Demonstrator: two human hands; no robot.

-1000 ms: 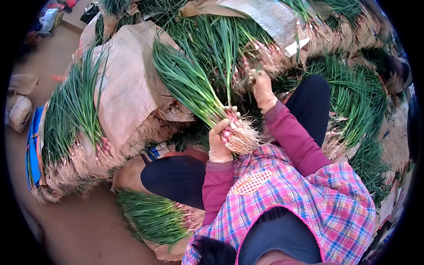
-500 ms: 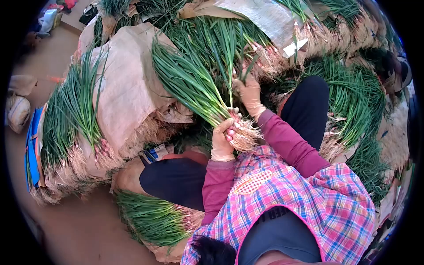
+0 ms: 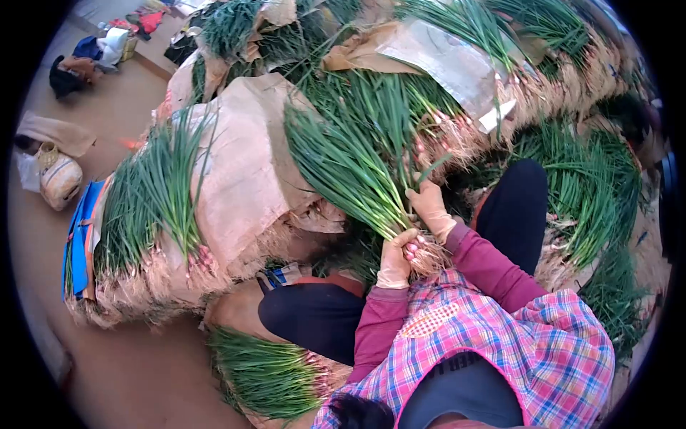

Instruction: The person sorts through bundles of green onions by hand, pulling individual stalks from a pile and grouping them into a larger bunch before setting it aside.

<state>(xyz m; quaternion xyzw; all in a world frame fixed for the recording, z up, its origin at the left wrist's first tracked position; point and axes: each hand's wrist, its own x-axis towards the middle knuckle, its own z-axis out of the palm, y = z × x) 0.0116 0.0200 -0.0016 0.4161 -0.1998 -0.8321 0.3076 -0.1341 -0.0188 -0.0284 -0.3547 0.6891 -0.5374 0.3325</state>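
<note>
My gloved left hand point(image 3: 394, 259) is wrapped round a bunch of green onions point(image 3: 350, 171), just above its pinkish bulbs. The long leaves point up and to the left, and the pale roots hang over my lap. Beside it, up and to the right, my gloved right hand point(image 3: 430, 204) has its fingers closed at the stalks; what they pinch is too small to make out. Behind both hands lies a pile of green onions point(image 3: 443, 129) with roots toward me.
Brown sheeting point(image 3: 246, 154) covers part of the left heap, where more onions point(image 3: 153, 193) lie. Another bundle point(image 3: 268, 372) is on the floor by my left knee. Onions point(image 3: 589, 193) are heaped at the right. A round bag point(image 3: 61, 182) stands far left.
The whole view has shifted, so the scene sits lower and further right. My left hand still holds the bunch. My right hand has come closer to the bunch's stalks.
</note>
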